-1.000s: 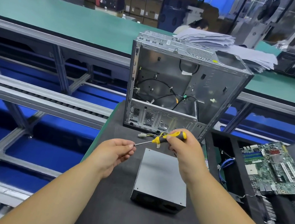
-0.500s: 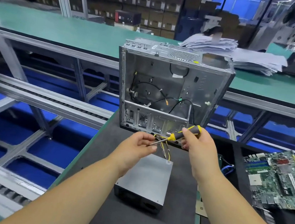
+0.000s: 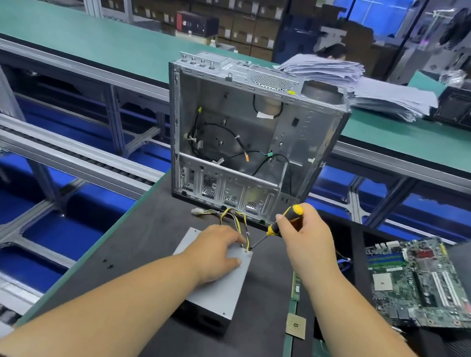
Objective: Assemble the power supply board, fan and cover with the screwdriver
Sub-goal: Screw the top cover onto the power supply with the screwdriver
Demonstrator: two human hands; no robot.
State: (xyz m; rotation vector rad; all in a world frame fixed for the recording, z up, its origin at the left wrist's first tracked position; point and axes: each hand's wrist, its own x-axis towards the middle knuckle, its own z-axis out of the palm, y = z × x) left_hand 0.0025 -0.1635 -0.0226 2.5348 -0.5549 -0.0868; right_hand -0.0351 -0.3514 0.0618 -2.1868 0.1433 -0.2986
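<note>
A grey metal power supply box point(image 3: 219, 292) lies on the black mat, its yellow and black cables point(image 3: 235, 218) trailing toward the case. My left hand point(image 3: 213, 252) rests flat on the box's top, near its far right corner. My right hand point(image 3: 301, 234) grips the yellow and black screwdriver point(image 3: 284, 220), tilted, with its tip down at that far right corner of the box. Behind stands the open, empty computer case point(image 3: 251, 138), upright, with loose black wires inside.
A green motherboard point(image 3: 420, 281) lies on a dark tray at the right. A memory stick point(image 3: 296, 285) and a small chip point(image 3: 295, 325) lie on the mat right of the box. Stacked papers point(image 3: 358, 83) sit on the green bench behind. Conveyor rails run at left.
My left hand has let go of the screwdriver's tip and come down flat on the power supply. My right hand has lowered the screwdriver's tip to the box's far right corner.
</note>
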